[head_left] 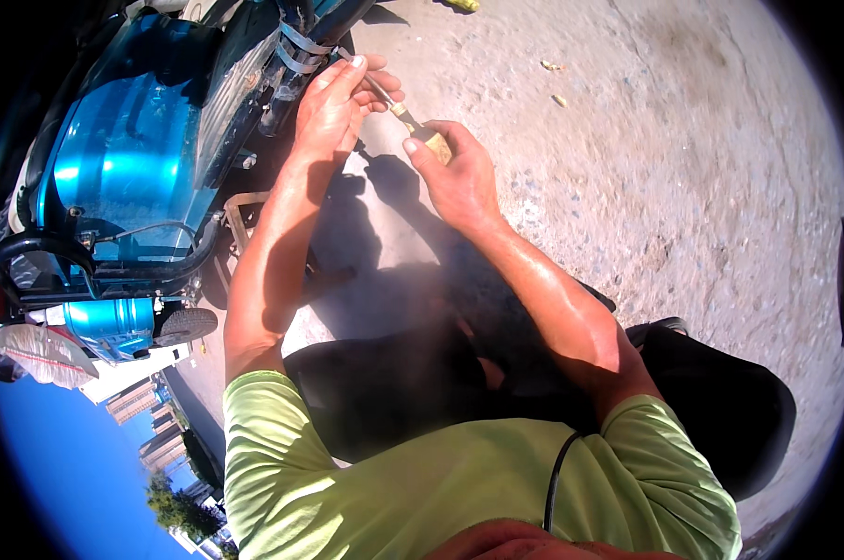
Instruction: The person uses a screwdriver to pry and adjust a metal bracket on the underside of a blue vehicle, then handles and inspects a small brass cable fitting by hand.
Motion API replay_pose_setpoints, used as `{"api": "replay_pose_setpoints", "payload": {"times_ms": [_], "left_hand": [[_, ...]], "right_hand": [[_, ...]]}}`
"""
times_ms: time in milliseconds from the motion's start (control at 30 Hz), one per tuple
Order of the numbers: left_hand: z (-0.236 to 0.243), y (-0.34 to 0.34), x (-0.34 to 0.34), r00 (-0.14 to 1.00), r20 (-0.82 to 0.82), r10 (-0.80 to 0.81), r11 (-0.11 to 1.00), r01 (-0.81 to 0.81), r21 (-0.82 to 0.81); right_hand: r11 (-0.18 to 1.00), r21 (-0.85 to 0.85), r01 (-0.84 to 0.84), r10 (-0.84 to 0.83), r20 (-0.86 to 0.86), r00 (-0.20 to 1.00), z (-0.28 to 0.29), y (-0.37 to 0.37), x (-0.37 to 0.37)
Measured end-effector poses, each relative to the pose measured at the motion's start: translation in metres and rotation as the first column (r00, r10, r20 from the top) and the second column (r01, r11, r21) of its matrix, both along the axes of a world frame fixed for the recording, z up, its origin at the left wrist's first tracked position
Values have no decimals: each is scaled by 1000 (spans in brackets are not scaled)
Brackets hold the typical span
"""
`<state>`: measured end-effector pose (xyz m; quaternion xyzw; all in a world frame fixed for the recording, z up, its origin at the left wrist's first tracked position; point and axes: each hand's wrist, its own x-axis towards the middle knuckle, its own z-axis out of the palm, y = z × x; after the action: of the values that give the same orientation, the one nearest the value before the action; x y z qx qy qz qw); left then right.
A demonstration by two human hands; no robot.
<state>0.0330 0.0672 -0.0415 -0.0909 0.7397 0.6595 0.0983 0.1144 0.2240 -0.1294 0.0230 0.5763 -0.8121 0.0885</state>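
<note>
My right hand (459, 177) grips the yellow and dark handle of a screwdriver (431, 142). Its thin shaft runs up and left toward two metal hose clamps (298, 49) around a dark tube on a blue vehicle (128, 159). Close to the tube, my left hand (333, 107) has its thumb and fingers around the shaft near the tip. The tip comes close to the end of the lower clamp; whether it sits in a screw is too small to tell.
A dark tubular frame (114, 271) and a small wheel (185, 327) are on the left. Below them lies a pale sack (44, 355). Rough concrete ground (702, 187) spreads to the right, with bits of yellowish litter (558, 100). My dark-clad legs (394, 378) are beneath my arms.
</note>
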Motion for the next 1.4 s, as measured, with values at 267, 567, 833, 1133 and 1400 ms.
{"api": "replay_pose_setpoints", "payload": {"times_ms": [267,567,833,1133,1400], "left_hand": [[1,-4,2,1000,9,4,999,-5,46],[2,-2,3,1000,25,1,999,-3,53],[3,-7,2,999,30,-35,995,32,100],[3,6,1,1000,-1,15,1000,-15,18],[1,-1,0,1000,21,-8,996,6,90]], "right_hand": [[99,-988,-122,808,9,589,-8,20,-8],[995,91,-28,32,-45,998,12,-6,11],[144,-988,-47,786,85,612,0,13,-1],[995,72,-72,75,-33,997,7,2,6],[232,-967,-106,753,109,649,6,26,-9]]}}
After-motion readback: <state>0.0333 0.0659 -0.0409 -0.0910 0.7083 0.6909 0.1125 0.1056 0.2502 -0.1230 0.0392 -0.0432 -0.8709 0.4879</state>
